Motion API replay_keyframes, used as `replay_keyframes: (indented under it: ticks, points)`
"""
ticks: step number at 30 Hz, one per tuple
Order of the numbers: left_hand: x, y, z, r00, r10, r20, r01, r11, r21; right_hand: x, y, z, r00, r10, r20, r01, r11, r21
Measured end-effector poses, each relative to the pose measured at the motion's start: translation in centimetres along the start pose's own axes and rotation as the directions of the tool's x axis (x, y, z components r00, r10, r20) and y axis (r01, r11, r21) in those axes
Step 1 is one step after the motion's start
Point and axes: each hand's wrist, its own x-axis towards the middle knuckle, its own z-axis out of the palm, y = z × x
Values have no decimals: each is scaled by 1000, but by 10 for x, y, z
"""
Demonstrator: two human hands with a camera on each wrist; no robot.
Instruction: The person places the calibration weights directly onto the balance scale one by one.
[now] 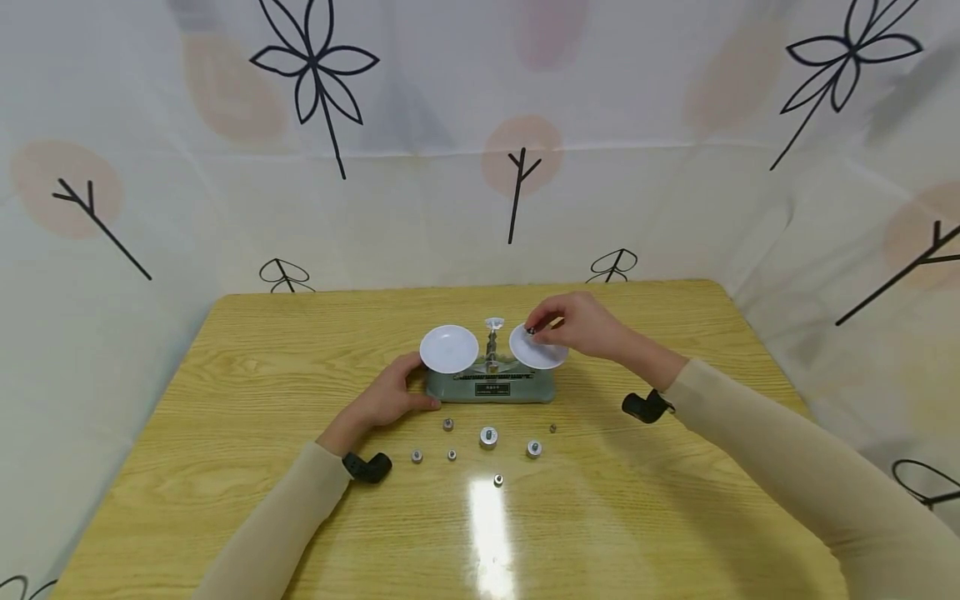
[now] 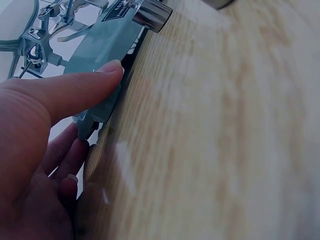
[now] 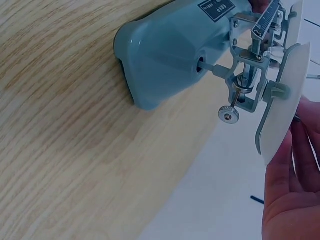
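A green two-pan balance scale (image 1: 491, 387) stands on the table, its left white pan (image 1: 449, 349) a bit higher in the head view than the right white pan (image 1: 538, 357). My left hand (image 1: 392, 392) grips the left end of the base (image 2: 95, 55), thumb along the front and the other fingers round the end. Over the right pan, my right hand (image 1: 573, 323) pinches a small metal weight (image 1: 531, 332) between thumb and fingers. Whether that weight touches the pan, I cannot tell. In the right wrist view, the pan (image 3: 287, 105) hides part of the right hand (image 3: 295, 185).
Several metal weights lie before the scale, among them a large one (image 1: 488, 437), a medium one (image 1: 534, 449) and a tiny one (image 1: 553, 428). Behind the wooden table (image 1: 300, 333) hangs a patterned white cloth (image 1: 420, 217).
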Motion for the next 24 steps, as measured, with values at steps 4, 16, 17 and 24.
replay_keyframes:
  ticks: [4, 16, 17, 24]
  points:
    - [0, 0, 0, 1000, -13, 1, 13, 1000, 0, 1, 0, 2, 1000, 0, 4, 0, 1000, -2]
    - [0, -1, 0, 1000, -24, 8, 24, 999, -23, 0, -3, 6, 999, 26, 23, -26, 1000, -2]
    - [0, -1, 0, 1000, -25, 8, 25, 999, -24, 0, -3, 6, 999, 26, 24, -26, 1000, -1]
    - [0, -2, 0, 1000, -30, 8, 30, 999, -27, 1, -3, 6, 998, 44, 34, -44, 999, -3]
